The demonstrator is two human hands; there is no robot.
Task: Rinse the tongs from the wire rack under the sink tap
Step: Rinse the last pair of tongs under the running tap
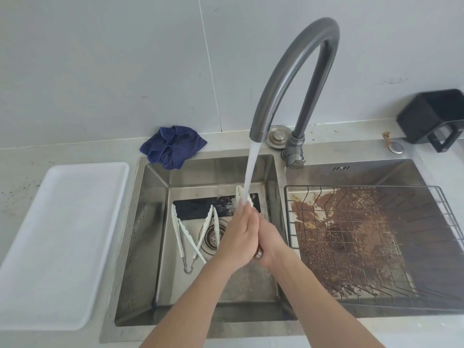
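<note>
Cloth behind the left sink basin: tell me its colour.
The cloth is dark blue, seen best in the head view.

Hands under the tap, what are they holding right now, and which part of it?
Both hands, left hand and right hand, grip one pair of white tongs around its handle end; the white tips stick up into the water stream.

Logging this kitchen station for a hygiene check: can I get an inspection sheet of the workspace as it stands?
Surface: steel sink, stained; tap running.
Job's things: white tongs under the stream; two more tongs on the sink floor; wire rack over the rusty right basin.
Clutter: blue cloth, white tray, black container.
Grips: left hand and right hand clasp the tongs.
Cables: nothing seen.
Surroundings: tiled wall.
</note>
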